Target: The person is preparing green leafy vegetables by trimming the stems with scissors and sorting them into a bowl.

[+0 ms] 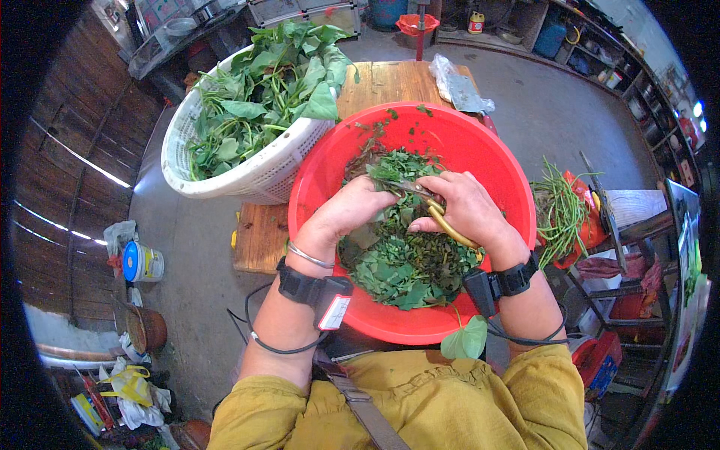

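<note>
A red plastic basin (506, 169) stands before me, holding chopped green leaves (388, 270) and some darker, wilted cuttings. Over its middle, my right hand (467, 208) grips scissors (447, 225) with yellow handles, their blades pointing left. My left hand (360, 205) holds a small bunch of greens (388, 171) at the blades; the part inside the fist is hidden. Behind and left of the basin, a tilted white plastic basket (247, 180) is heaped with leafy stems (242, 109). One long-stalked leaf (464, 339) hangs over the basin's near rim.
Under basin and basket is a low wooden table (365, 84), with a cleaver (464, 93) and a plastic bag (443, 70) at its far right corner. Green stems (562, 214) lie on a red bag at right. A white bucket with a blue lid (143, 262) stands on the floor at left.
</note>
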Available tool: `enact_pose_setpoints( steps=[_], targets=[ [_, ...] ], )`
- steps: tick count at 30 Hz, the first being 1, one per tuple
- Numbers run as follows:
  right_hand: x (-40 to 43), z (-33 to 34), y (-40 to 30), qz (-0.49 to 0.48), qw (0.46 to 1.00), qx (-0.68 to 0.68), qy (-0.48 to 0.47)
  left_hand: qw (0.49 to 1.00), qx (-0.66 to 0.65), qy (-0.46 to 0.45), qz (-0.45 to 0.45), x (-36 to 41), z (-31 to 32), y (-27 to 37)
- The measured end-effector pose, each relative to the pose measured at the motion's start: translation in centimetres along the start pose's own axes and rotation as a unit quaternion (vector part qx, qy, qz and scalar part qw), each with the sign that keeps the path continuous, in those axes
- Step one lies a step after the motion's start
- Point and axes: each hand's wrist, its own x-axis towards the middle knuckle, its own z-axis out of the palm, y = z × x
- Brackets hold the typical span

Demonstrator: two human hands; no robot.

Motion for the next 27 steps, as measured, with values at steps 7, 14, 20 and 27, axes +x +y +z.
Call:
enact_pose_setpoints(
  steps=[7, 14, 20, 27],
  targets=[
    [0.3, -0.3, -0.8, 0.066, 0.996, 0.058, -0.010, 0.997, -0.061, 0.019, -0.037, 0.2, -0.4, -0.3],
    [-0.1, 0.2, 1.0, 0.037, 0.996, 0.074, 0.040, 0.991, -0.071, 0.111, 0.007, 0.4, 0.0, 0.8],
    [-0.1, 0.5, 0.6, 0.008, 0.999, 0.048, -0.011, 0.994, -0.088, 0.059, -0.015, -0.1, -0.3, 0.5],
    [-0.1, 0.5, -0.2, -0.021, 0.999, 0.033, 0.017, 0.994, -0.093, -0.013, -0.053, -0.3, 0.2, 0.4]
  ],
)
